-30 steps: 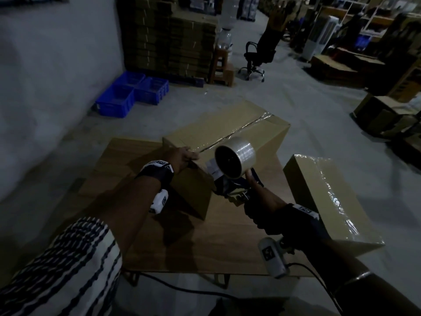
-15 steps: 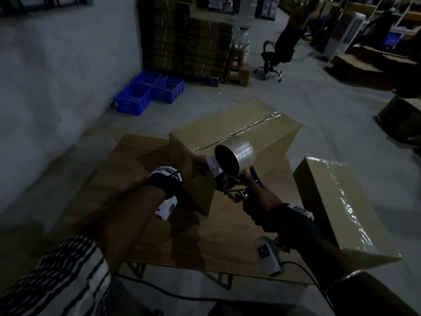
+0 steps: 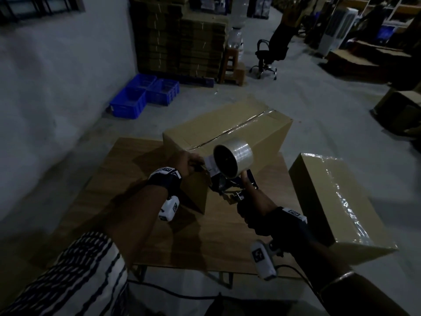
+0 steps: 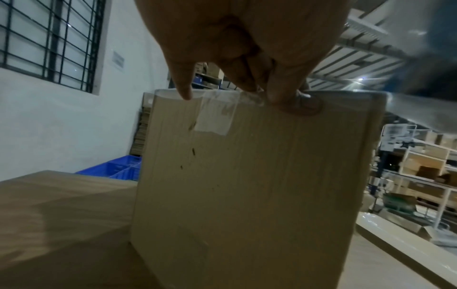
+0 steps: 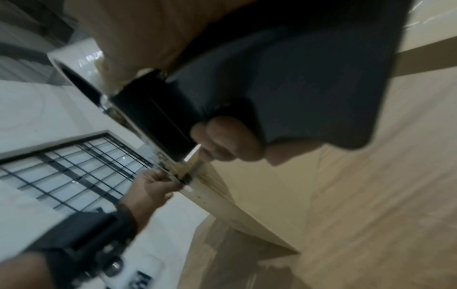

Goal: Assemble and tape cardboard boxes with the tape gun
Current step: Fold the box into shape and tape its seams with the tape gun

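The left hand [image 3: 190, 164] is at the near top edge of the cardboard box [image 3: 227, 131], and its fingers [image 4: 284, 91] pinch a strip of clear tape [image 4: 215, 115] that hangs over this edge and sticks on the near side of the box. The box stands closed on the wooden surface [image 3: 127, 179], just beyond both hands. A line of shiny tape runs along the seam on its top. What is inside the box is hidden.

The right hand [image 3: 252, 208] grasps the handle of the tape gun [image 3: 230, 188], with the fingers curled tight around it. The gun's front end is at the same near edge of the box, touching or almost touching the left hand; I cannot tell which. The roll of clear tape [image 3: 234, 157] sits on top of the gun, above the right hand.

To the right of the right hand, a second box [image 3: 337, 206] stands closed, with glossy tape along its top.

Far beyond the left hand, blue crates [image 3: 145, 94] stand on the floor beside the wall, and they look open on top.
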The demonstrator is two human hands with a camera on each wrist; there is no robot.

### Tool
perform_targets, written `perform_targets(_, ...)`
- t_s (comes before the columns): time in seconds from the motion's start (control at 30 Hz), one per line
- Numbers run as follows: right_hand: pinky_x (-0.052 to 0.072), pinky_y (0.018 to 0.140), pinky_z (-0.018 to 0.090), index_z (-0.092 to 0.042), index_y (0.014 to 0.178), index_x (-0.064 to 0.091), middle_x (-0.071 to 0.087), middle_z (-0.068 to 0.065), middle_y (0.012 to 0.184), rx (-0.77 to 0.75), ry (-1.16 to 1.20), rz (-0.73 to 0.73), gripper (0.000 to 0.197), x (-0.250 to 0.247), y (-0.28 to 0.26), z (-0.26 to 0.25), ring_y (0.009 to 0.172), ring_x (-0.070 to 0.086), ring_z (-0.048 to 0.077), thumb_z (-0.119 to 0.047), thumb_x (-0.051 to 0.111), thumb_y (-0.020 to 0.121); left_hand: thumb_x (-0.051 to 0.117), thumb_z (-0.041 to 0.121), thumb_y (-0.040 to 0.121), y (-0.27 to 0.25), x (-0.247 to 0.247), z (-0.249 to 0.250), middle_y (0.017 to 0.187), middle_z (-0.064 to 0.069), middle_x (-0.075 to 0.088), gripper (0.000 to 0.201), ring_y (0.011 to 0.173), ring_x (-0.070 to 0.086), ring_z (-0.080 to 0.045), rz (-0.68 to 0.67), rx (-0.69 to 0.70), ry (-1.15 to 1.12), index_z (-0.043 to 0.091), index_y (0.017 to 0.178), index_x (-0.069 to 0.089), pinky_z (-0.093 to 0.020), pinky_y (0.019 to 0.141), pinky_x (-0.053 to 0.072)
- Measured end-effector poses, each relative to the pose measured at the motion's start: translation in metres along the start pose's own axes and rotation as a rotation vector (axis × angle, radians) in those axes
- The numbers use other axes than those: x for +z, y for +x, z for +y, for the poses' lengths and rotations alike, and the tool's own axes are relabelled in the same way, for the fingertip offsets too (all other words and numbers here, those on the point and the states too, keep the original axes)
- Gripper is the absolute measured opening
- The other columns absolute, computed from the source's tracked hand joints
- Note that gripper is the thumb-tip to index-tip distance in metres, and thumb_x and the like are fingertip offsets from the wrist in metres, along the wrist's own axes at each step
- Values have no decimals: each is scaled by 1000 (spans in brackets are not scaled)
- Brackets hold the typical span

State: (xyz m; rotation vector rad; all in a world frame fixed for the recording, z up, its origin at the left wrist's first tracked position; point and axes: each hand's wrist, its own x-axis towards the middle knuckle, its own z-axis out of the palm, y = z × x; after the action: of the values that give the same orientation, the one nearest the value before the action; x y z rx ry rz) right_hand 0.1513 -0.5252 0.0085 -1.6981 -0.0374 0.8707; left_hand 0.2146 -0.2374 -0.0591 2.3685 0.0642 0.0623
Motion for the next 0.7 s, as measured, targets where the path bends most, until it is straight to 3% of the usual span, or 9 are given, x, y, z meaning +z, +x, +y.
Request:
perform_targets(0.07, 16, 51, 32, -28, 78, 77, 32, 4, 58, 16, 8, -31, 83, 0, -5, 1, 46, 20, 16, -101, 40, 64, 67, -10, 75, 21, 12, -37, 122, -12, 66, 64, 116, 60, -32, 24, 36, -7, 50, 98, 70, -49, 101, 47)
perform_targets(0.1, 17, 50, 29, -28, 69, 73, 33, 3, 58, 25, 8, -16, 81, -1, -6, 5, 46, 20, 16, -102, 40, 63, 67, -10, 76, 20, 11, -34, 124, -11, 66, 67, 117, 60, -31, 17, 28, -16, 53, 100, 69, -49, 101, 47)
perform_targets(0.13, 18, 49, 28, -27, 74, 73, 33, 2, 58, 16, 1, -13, 82, -2, -6, 7, 46, 21, 15, -102, 40, 63, 65, -10, 77, 6, 3, -10, 122, -13, 66, 63, 116, 60, -32, 6, -6, -24, 47, 105, 71, -48, 100, 47)
perform_targets(0.23, 20, 47, 26, -33, 118, 67, 33, 3, 59, 7, -2, 23, 90, -2, -5, 11, 46, 21, 15, -101, 41, 65, 59, -18, 81, -9, -1, 25, 115, -23, 66, 39, 110, 61, -35, 53, -81, -50, 3, 110, 71, -40, 99, 47)
perform_targets(0.3, 22, 45, 24, -34, 123, 65, 34, 2, 59, 12, 31, 25, 92, -1, -7, 11, 44, 23, 15, -101, 42, 64, 66, -21, 75, -10, -1, 26, 115, -29, 64, 35, 113, 59, -39, 43, -13, -109, -8, 108, 69, -43, 101, 45)
perform_targets(0.43, 25, 45, 24, -22, 119, 64, 39, 1, 56, 9, 18, 14, 102, -2, -6, 16, 42, 27, 15, -103, 43, 61, 69, -21, 73, -11, -1, 19, 116, -36, 60, 33, 115, 56, -42, 60, 24, -174, -20, 105, 64, -35, 97, 43)
perform_targets(0.57, 25, 44, 24, -17, 118, 65, 37, 2, 56, -11, 25, 5, 102, -5, -4, 20, 42, 25, 15, -101, 41, 65, 72, -20, 70, -9, -2, 20, 110, -33, 64, 31, 112, 60, -42, 79, 77, -199, -15, 100, 68, -47, 99, 46)
perform_targets(0.63, 23, 47, 27, -9, 111, 63, 38, 3, 57, -13, -7, 16, 108, -8, -5, 25, 44, 25, 17, -103, 43, 61, 73, -17, 70, -7, -1, 18, 110, -31, 65, 30, 112, 60, -37, 70, 73, -197, -14, 99, 69, -45, 100, 45)
perform_targets(0.7, 23, 49, 29, -14, 115, 67, 39, 4, 58, -5, -9, 35, 108, -10, -7, 31, 45, 27, 17, -103, 45, 58, 73, -17, 71, -5, 0, 18, 113, -30, 64, 31, 114, 58, -27, 67, 55, -190, -14, 102, 68, -37, 101, 45)
